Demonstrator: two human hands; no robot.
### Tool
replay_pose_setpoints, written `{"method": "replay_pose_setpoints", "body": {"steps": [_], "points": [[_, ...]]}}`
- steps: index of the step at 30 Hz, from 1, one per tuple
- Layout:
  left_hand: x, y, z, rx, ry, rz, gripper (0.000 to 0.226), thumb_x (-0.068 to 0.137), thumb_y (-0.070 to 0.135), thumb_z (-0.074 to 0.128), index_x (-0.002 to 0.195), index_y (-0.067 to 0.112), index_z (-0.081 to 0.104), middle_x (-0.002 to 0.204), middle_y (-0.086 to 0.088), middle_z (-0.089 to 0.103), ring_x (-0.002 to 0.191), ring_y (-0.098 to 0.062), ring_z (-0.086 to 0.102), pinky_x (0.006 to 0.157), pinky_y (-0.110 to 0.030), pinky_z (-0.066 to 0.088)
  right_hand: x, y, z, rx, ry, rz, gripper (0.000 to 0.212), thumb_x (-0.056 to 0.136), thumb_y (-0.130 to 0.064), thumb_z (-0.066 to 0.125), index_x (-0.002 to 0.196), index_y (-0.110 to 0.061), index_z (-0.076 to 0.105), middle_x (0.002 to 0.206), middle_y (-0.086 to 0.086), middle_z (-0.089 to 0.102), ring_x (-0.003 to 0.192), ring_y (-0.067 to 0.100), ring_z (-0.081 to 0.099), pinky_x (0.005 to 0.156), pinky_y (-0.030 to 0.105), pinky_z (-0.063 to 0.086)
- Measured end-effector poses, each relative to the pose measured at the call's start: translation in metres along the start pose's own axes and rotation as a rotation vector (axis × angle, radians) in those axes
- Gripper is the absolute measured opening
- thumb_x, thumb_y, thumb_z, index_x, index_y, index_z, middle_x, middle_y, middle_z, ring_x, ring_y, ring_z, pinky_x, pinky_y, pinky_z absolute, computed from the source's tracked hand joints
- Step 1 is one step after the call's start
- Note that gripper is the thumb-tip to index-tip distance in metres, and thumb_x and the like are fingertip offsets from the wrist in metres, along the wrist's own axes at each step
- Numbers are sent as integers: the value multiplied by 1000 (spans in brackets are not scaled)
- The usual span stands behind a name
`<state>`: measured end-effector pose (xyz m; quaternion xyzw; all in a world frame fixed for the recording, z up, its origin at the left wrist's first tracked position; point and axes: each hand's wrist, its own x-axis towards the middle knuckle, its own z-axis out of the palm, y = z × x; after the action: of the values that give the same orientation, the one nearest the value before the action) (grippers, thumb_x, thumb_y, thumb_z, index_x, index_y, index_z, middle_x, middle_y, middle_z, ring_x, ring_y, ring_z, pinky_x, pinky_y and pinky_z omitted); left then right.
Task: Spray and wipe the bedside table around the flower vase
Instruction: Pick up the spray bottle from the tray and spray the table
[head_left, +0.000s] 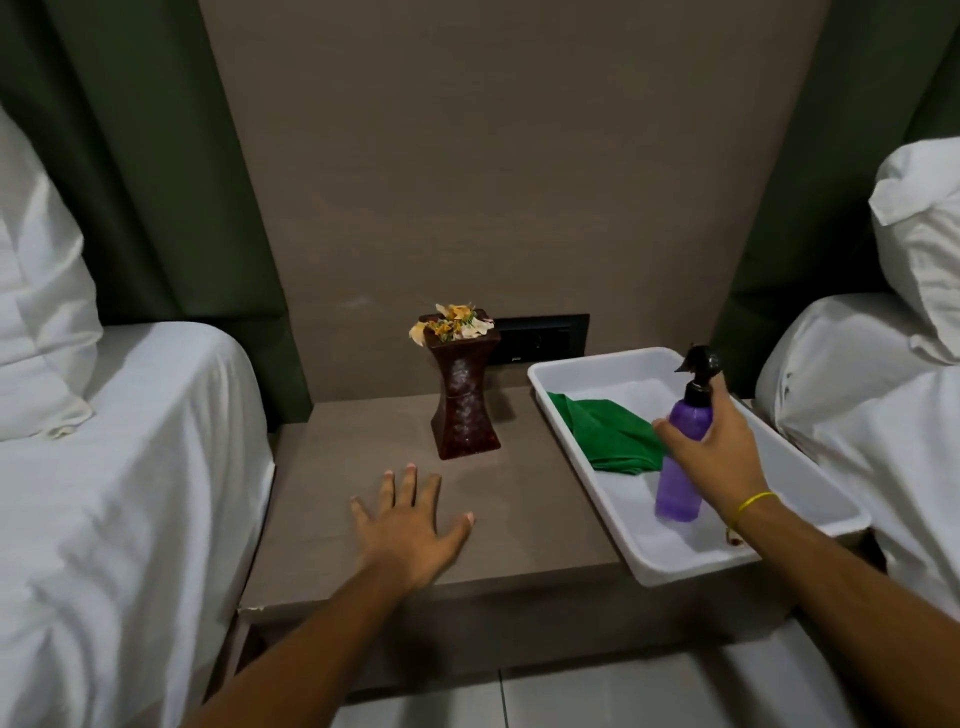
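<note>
Right hand (719, 447) wrapped round upright spray bottle (681, 467) in tray (571, 441). Left hand (410, 525) spread flat on bare surface (332, 467), nearer vase (465, 400); spray target leftward.

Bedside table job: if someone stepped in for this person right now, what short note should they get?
Left hand: open, flat on the bedside table, holding nothing.
Right hand: gripping the purple spray bottle over the white tray.
Green cloth: folded in the tray, untouched.
Flower vase: upright near the table's back.
Done: bottle picked up.
Left: spray the top, wipe around the vase.
</note>
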<state>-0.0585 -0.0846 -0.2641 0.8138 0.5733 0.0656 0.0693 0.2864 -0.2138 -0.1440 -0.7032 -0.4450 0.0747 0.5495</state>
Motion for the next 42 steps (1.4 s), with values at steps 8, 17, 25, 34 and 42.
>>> {"method": "replay_pose_setpoints", "body": {"steps": [8, 17, 25, 34, 42], "points": [[-3, -1, 1, -29, 64, 39, 95, 80, 92, 8, 159, 39, 18, 172, -1, 8, 156, -29, 0, 119, -68, -2, -28, -95, 56, 266, -182, 75, 54, 76, -20, 88, 109, -49, 56, 101, -17, 68, 88, 12, 71, 61, 26, 63], [-1, 1, 5, -38, 85, 23, 93, 82, 89, 11, 159, 37, 21, 172, -2, 12, 156, -30, 2, 118, -66, -2, -56, -112, 129, 213, -415, 134, 48, 72, -3, 82, 112, -22, 63, 88, -6, 66, 72, 9, 66, 55, 10, 50], [2, -1, 11, -38, 103, 25, 93, 81, 88, 12, 158, 37, 25, 172, -2, 14, 156, -30, 3, 118, -67, -2, -61, -113, 140, 181, -416, 120, 48, 72, -5, 81, 110, -26, 62, 91, -10, 67, 81, 10, 65, 63, 14, 52], [1, 1, 9, -35, 104, 24, 92, 81, 87, 13, 157, 37, 25, 171, -3, 15, 156, -31, 4, 118, -67, 1, -65, -111, 133, 129, -390, 102, 45, 74, -11, 82, 108, -31, 60, 97, -10, 64, 87, 12, 65, 62, 14, 51], [-1, 2, 5, -39, 92, 28, 91, 82, 88, 12, 156, 37, 24, 171, -3, 15, 156, -31, 5, 118, -67, 1, -57, -107, 133, 151, -262, 124, 39, 73, -13, 81, 103, -27, 60, 89, -7, 64, 77, 11, 62, 64, 22, 49]]}}
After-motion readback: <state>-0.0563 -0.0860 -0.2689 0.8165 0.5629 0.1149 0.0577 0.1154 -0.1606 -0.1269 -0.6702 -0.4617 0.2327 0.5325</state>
